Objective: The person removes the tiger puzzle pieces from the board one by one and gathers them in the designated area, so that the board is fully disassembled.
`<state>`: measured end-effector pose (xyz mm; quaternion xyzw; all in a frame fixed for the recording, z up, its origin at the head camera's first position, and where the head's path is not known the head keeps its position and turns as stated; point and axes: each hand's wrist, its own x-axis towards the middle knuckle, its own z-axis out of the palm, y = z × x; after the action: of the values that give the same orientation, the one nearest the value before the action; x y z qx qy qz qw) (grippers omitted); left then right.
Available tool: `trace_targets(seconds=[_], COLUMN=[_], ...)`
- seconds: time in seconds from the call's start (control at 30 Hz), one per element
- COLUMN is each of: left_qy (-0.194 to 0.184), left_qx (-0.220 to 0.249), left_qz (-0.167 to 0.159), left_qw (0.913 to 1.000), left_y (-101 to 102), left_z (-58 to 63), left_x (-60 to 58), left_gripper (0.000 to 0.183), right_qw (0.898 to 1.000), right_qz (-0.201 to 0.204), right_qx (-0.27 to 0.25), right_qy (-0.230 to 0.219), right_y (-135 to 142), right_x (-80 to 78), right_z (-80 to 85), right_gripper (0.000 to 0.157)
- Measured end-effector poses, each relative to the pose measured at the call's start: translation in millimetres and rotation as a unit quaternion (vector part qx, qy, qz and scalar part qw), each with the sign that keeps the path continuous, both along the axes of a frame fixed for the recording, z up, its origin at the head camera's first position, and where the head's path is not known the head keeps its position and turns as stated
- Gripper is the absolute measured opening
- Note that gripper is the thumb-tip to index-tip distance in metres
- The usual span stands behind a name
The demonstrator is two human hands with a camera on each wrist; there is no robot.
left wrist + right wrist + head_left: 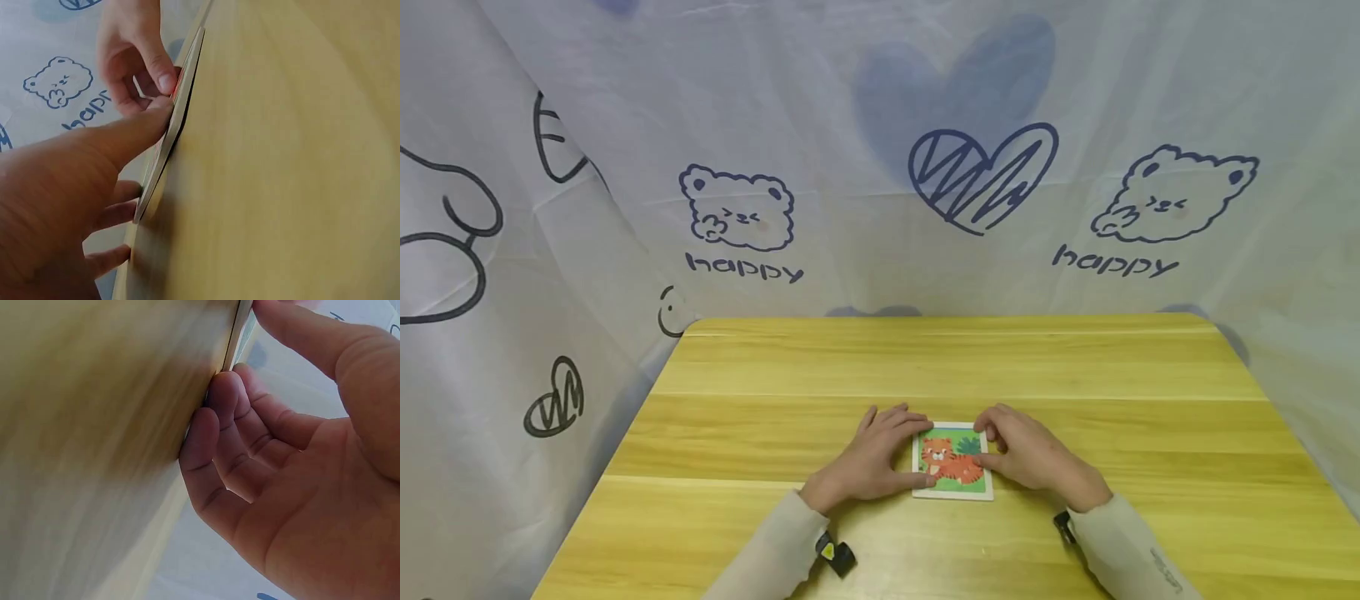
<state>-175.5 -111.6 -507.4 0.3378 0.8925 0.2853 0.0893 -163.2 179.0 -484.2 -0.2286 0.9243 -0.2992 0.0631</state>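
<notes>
A small square tiger picture board [953,482] with a white border lies on the wooden table, its picture facing up. My left hand [872,458] holds the left side, its thumb on the lower-left part of the picture and its fingers along the upper-left corner. On the opposite side, my right hand [1037,457] has its thumb on the tiger's rear part, with the index finger at the upper-right corner. The left wrist view shows the board's thin edge [164,150] between thumb and fingers. In the right wrist view, curled fingers [203,437] rest against the tabletop beside the board.
The yellow wood-grain table [760,367] stretches around the board on all sides. Behind it and at the left hangs a white cloth [850,242] printed with bears and hearts. Straps with small black devices [842,557] sit at both wrists.
</notes>
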Motion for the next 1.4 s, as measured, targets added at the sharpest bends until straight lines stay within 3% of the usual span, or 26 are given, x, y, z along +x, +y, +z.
trace_targets(seconds=[0.13,0.37,0.6,0.8,1.2,1.4], left_qy=[0.007,0.05,0.106,0.094,0.096,0.088], left_qx=[0.003,-0.011,-0.044,-0.056,-0.072,-0.068], left_qz=[-0.019,-0.107,-0.105,-0.135,-0.133,-0.131], left_qw=[0.9998,0.9929,0.9879,0.9848,0.9839,0.9851], left_y=[3.6,15.8,27.7,31.6,35.4,35.7], left_z=[1.1,6.3,10.7,11.1,8.0,9.6], left_x=[2.0,5.3,5.5,5.9,8.1,9.9], left_gripper=[0.071,0.045,0.034,0.036,0.037,0.036], right_qw=[1.0,1.0,1.0,1.0,1.0,0.998], right_qz=[0.0,0.003,0.008,0.008,0.013,0.021], right_qx=[-0.005,-0.004,-0.004,-0.01,-0.008,-0.011], right_qy=[-0.016,-0.02,-0.014,-0.02,-0.026,-0.056], right_y=[0.7,1.3,1.5,1.1,2.1,3.8], right_x=[-1.9,-4.0,-4.3,-3.8,-4.2,-6.3], right_z=[-0.4,0.0,0.0,0.1,1.7,2.0], right_gripper=[0.033,0.034,0.033,0.034,0.035,0.035])
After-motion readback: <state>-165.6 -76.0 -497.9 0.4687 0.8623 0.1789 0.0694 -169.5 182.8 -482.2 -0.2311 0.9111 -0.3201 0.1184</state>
